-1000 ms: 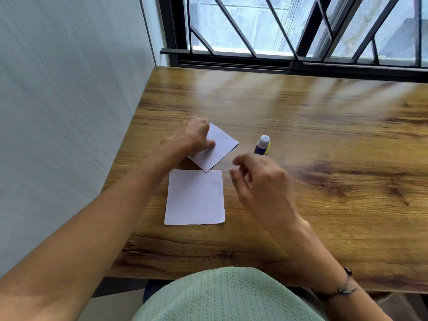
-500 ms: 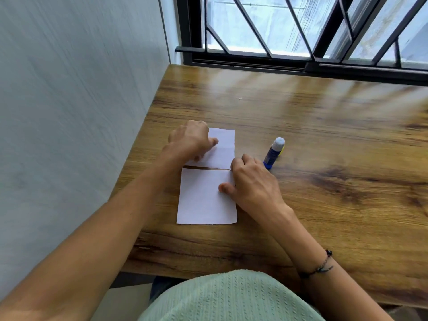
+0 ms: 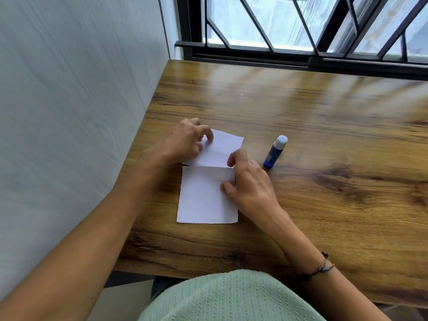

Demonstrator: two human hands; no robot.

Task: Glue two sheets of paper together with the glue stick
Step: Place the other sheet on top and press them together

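Both hands are on paper: left hand (image 3: 185, 141) fingers curled, pinching the far sheet (image 3: 220, 149); right hand (image 3: 249, 181) pressing the near sheet (image 3: 206, 195) flat. The glue stick (image 3: 275, 151) stands capped just right of the sheets. They could slide crooked before any glue goes on.

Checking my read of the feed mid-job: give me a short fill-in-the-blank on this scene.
1. The glue stick stands with its cap ____.
2. The left hand rests on the ____ sheet.
3. The right hand presses the near sheet at its ____ edge.

Missing: on; far; right
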